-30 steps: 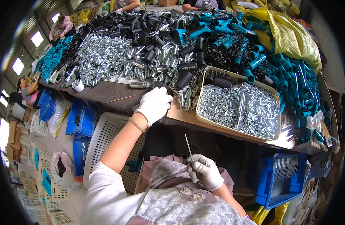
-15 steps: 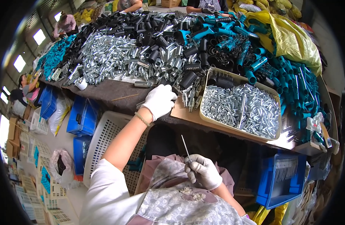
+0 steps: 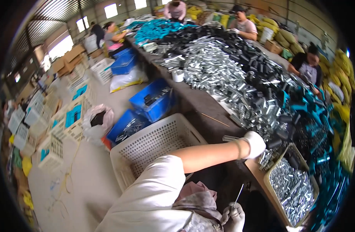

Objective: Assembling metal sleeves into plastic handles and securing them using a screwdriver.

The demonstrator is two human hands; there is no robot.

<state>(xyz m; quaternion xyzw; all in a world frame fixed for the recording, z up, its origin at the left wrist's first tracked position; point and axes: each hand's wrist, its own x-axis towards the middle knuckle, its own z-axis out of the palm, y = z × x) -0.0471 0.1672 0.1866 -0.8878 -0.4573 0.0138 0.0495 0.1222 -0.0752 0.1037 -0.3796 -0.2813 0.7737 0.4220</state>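
My left hand (image 3: 254,144), in a white glove, reaches out to the table edge and rests on loose silver metal parts (image 3: 268,156) beside the big heap of silver tubes (image 3: 224,73); whether it grips one is hidden. Low at my lap, my gloved right hand (image 3: 233,217) pinches a thin metal rod (image 3: 238,194) that points upward. A tan tray (image 3: 271,190) full of small silver pieces stands just right of my left hand. Black parts (image 3: 258,69) and teal parts (image 3: 324,127) lie heaped farther along the table.
A white lattice basket (image 3: 154,143) stands on the floor under my left arm. Blue bins (image 3: 154,98) and a white sack (image 3: 96,120) sit beside the long table (image 3: 202,104). Other people (image 3: 245,25) work at the far side and end. More crates (image 3: 50,150) line the left.
The view has swung left, so the floor and baskets now fill the left half. My left hand stays at the silver parts by the tray; my right hand still holds the rod near my lap.
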